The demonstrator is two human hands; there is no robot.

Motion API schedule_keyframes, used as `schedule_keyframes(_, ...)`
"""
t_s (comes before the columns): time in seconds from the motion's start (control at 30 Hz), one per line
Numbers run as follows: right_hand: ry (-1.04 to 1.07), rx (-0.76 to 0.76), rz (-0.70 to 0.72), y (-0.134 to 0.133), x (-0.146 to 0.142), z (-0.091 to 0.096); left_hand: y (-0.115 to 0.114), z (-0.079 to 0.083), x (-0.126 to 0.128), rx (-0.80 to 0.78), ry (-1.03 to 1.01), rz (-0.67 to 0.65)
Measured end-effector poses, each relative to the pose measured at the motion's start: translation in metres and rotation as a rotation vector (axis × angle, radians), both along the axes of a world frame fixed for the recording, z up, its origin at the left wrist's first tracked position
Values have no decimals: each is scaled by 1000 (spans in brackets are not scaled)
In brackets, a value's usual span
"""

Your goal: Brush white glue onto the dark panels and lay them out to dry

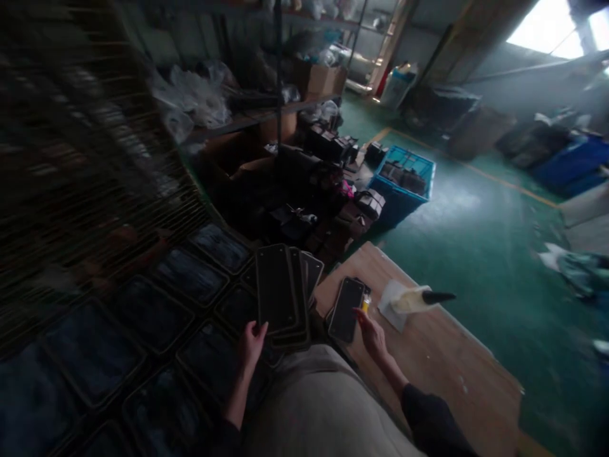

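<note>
My left hand (252, 346) pinches with thumb and finger at the lower left corner of a dark rectangular panel (276, 289). This panel has rounded corners and small dots near them, and it tops a fanned stack of similar panels. Over the wooden board, my right hand (372, 335) has its fingers drawn together at the right edge of another dark panel (346, 310). A small yellow object (365, 304) shows just beyond those fingertips; whether they grip it is unclear. Nearby, a cream bottle with a dark nozzle (419, 298) lies on a white sheet (392, 308).
Rows of dark glossy panels (147, 311) cover the surface on the left. The wooden board (457, 368) extends to the right. Ahead stand a blue crate (404, 197) with dark pieces inside and a shelf holding plastic bags (200, 95). Green floor (480, 254) lies beyond the board.
</note>
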State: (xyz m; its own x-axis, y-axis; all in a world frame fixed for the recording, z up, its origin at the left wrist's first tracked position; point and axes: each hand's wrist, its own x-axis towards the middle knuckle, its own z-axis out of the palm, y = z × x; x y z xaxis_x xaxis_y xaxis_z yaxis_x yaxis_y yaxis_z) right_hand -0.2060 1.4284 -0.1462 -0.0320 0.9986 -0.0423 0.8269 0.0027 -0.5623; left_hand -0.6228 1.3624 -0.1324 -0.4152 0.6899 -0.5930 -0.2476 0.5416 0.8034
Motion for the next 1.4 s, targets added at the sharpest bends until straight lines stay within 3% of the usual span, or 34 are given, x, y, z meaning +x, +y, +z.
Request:
schedule_keyframes(0.13, -24, 11, -273, -14, 76, -5, 33, -4, 37, -81, 111, -97)
schedule_keyframes(0.23, -51, 21, -519, -17, 128, -14, 46, -14, 49, -136, 247, -120)
schedule_keyframes(0.33, -55, 6, -660, -11, 174, -27, 44, -25, 45, -122, 305, -53)
schedule_keyframes(0.5, -18, -20, -725, 19, 224, -59, 31, -28, 45, -125, 112, 43)
schedule_keyframes(0.63, -6, -56, -696, 47, 245, -87, 34, -26, 59, -219, 96, -11)
schedule_keyframes(0.77, -3, -123, -647, 67, 257, -113, 42, -24, 66, -303, 225, -84)
schedule_keyframes(0.93, -23, -201, -611, 77, 265, -131, 44, -21, 69, -323, 376, -75)
schedule_keyframes(1.13, -50, -226, -563, 74, 271, -121, 44, -20, 73, -334, 519, -59)
schedule_keyframes(1.4, -20, -207, -441, 44, 268, -95, 49, -16, 75, -346, 540, -53)
